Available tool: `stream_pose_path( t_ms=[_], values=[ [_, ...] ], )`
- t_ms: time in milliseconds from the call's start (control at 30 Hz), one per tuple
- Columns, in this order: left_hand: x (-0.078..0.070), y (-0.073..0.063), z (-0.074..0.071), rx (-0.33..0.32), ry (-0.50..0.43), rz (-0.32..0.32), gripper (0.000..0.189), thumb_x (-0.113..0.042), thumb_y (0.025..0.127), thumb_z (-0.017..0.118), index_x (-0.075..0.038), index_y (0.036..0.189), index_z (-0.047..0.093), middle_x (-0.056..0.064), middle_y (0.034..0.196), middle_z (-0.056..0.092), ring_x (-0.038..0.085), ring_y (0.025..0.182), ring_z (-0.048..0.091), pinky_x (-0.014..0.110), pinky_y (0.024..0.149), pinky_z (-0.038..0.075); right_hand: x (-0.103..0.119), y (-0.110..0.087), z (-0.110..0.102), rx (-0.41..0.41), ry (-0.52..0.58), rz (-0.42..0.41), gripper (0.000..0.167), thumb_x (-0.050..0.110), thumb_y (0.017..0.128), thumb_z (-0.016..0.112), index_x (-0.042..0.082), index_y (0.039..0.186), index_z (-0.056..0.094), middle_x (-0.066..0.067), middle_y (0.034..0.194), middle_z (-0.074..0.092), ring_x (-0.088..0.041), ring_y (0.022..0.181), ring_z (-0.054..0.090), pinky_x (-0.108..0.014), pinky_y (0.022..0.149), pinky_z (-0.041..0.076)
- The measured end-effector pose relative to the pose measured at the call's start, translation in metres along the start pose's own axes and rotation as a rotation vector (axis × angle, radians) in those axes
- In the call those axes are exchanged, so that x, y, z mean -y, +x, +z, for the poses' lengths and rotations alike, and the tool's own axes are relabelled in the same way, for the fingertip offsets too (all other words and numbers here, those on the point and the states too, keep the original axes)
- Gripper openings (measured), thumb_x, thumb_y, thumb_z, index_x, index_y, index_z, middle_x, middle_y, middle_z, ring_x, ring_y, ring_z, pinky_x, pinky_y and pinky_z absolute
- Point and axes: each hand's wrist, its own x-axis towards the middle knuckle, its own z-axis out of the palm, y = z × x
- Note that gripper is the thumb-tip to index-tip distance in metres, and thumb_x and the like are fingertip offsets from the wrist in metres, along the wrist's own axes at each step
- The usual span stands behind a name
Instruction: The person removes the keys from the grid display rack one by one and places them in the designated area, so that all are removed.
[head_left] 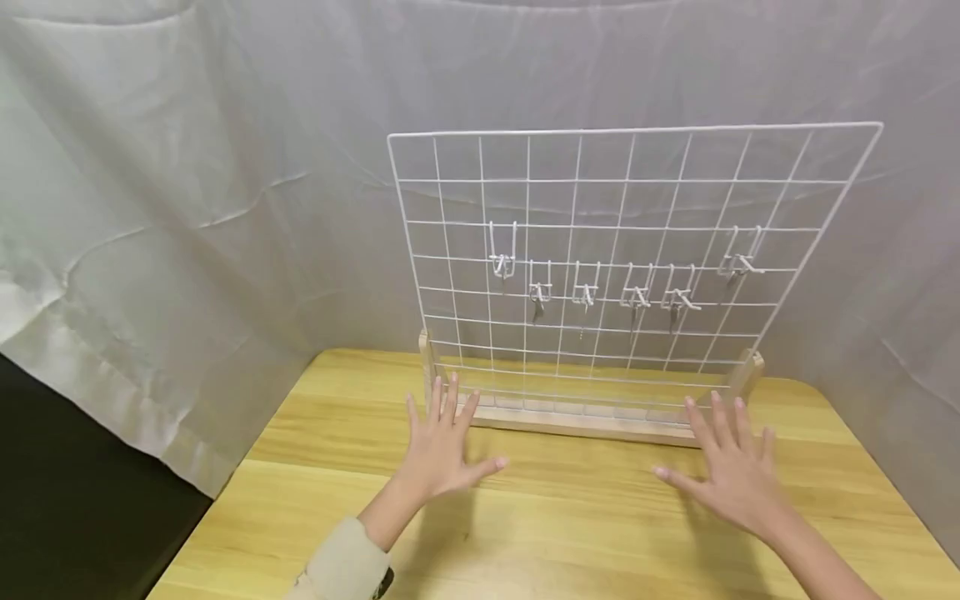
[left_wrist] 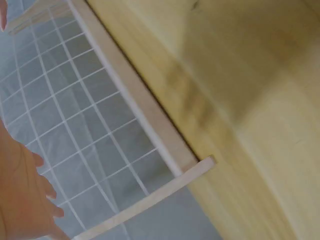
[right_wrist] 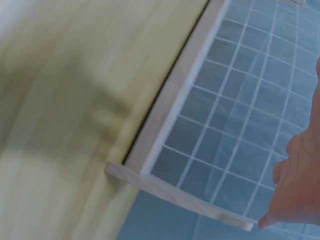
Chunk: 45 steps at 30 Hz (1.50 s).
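My left hand [head_left: 438, 454] is held over the table with its fingers spread, near the left end of a wire rack's wooden base [head_left: 570, 425]. Toward the base's right end, my right hand [head_left: 735, 479] also has its fingers spread. Neither hand holds anything. The white wire grid [head_left: 630, 130] stands upright in that base. Several white hooks [head_left: 503, 267] hang on its wires, and small metal pieces that look like keys [head_left: 537, 310] dangle from them. Each wrist view catches its own hand, left [left_wrist: 22, 192] and right [right_wrist: 300, 187], at the edge beside the grid.
The wooden table [head_left: 570, 517] extends in front of the rack, and shadows of the hands fall on it. Grey cloth [head_left: 300, 125] hangs behind the rack and at both sides. A dark area [head_left: 75, 500] lies beyond the table at lower left.
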Motion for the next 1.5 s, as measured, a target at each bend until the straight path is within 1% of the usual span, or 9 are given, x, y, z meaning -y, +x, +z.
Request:
stream_pose_path(
  t_ms=[267, 533, 700, 800, 1000, 1200, 1367, 1433, 1500],
  values=[
    [-0.004, 0.023, -0.018, 0.008, -0.242, -0.007, 0.092, -0.065, 0.082, 0.049, -0.014, 0.149, 0.012, 0.019, 0.155, 0.006, 0.042, 0.141, 0.007, 0.065, 0.111, 0.008, -0.011, 0.014, -0.028, -0.090, 0.055, 0.037, 0.097, 0.052, 0.085, 0.056, 0.014, 0.149, -0.007, -0.013, 0.155, -0.012, -0.039, 0.140, -0.017, -0.068, 0.101, -0.021],
    [-0.006, 0.059, -0.060, -0.174, -0.542, -0.032, 0.076, -0.049, 0.084, 0.060, -0.010, 0.143, 0.031, 0.012, 0.152, 0.026, 0.037, 0.138, 0.026, 0.064, 0.108, 0.022, -0.031, 0.033, -0.066, -0.194, 0.235, 0.056, 0.086, 0.035, 0.090, 0.057, -0.003, 0.146, 0.005, -0.028, 0.152, -0.005, -0.054, 0.135, -0.009, -0.070, 0.104, -0.010],
    [-0.004, 0.081, -0.082, -0.291, -0.636, -0.005, 0.068, -0.041, 0.085, 0.063, -0.007, 0.138, 0.039, 0.011, 0.145, 0.039, 0.029, 0.134, 0.035, 0.052, 0.110, 0.030, -0.037, 0.050, -0.086, -0.232, 0.309, 0.110, 0.084, 0.033, 0.090, 0.056, -0.004, 0.146, 0.005, -0.027, 0.152, -0.003, -0.051, 0.138, -0.004, -0.071, 0.106, -0.004],
    [-0.005, 0.088, -0.090, -0.328, -0.670, -0.002, 0.066, -0.039, 0.084, 0.064, -0.005, 0.137, 0.041, 0.011, 0.142, 0.043, 0.028, 0.132, 0.039, 0.049, 0.110, 0.033, -0.039, 0.060, -0.097, -0.257, 0.316, 0.119, 0.084, 0.032, 0.090, 0.057, -0.005, 0.146, 0.006, -0.029, 0.152, 0.002, -0.051, 0.138, 0.001, -0.069, 0.108, 0.000],
    [-0.011, 0.096, -0.096, -0.338, -0.715, -0.040, 0.069, -0.038, 0.083, 0.066, -0.006, 0.138, 0.038, 0.011, 0.141, 0.044, 0.027, 0.131, 0.041, 0.046, 0.109, 0.036, -0.045, 0.072, -0.113, -0.263, 0.296, 0.159, 0.085, 0.035, 0.090, 0.056, -0.003, 0.147, 0.005, -0.034, 0.149, 0.009, -0.056, 0.133, 0.009, -0.071, 0.105, 0.009],
    [-0.013, 0.106, -0.097, -0.396, -0.752, -0.056, 0.063, -0.033, 0.083, 0.068, -0.004, 0.133, 0.043, 0.012, 0.133, 0.052, 0.026, 0.124, 0.048, 0.040, 0.105, 0.041, -0.053, 0.092, -0.130, -0.295, 0.320, 0.210, 0.085, 0.041, 0.090, 0.054, 0.000, 0.147, 0.005, -0.034, 0.147, 0.013, -0.058, 0.131, 0.014, -0.069, 0.106, 0.013],
    [-0.017, 0.119, -0.097, -0.407, -0.898, -0.098, 0.054, -0.028, 0.083, 0.070, -0.002, 0.125, 0.050, 0.014, 0.122, 0.059, 0.027, 0.113, 0.056, 0.038, 0.098, 0.048, -0.064, 0.106, -0.143, -0.242, 0.426, 0.227, 0.085, 0.042, 0.092, 0.051, 0.005, 0.148, -0.001, -0.033, 0.149, 0.009, -0.053, 0.134, 0.012, -0.066, 0.108, 0.012],
    [-0.019, 0.123, -0.098, -0.423, -0.960, -0.114, 0.050, -0.025, 0.082, 0.071, 0.000, 0.121, 0.052, 0.016, 0.117, 0.062, 0.028, 0.109, 0.058, 0.039, 0.096, 0.050, -0.069, 0.110, -0.146, -0.204, 0.464, 0.236, 0.083, 0.042, 0.092, 0.050, 0.007, 0.149, 0.000, -0.033, 0.148, 0.013, -0.047, 0.137, 0.018, -0.046, 0.115, 0.023],
    [-0.021, 0.126, -0.098, -0.430, -1.004, -0.130, 0.049, -0.023, 0.082, 0.071, 0.002, 0.120, 0.053, 0.018, 0.113, 0.063, 0.029, 0.106, 0.060, 0.038, 0.093, 0.051, -0.075, 0.113, -0.147, -0.168, 0.504, 0.244, 0.081, 0.041, 0.093, 0.050, 0.006, 0.149, 0.002, -0.031, 0.148, 0.017, -0.025, 0.138, 0.031, -0.020, 0.108, 0.035]
  ],
)
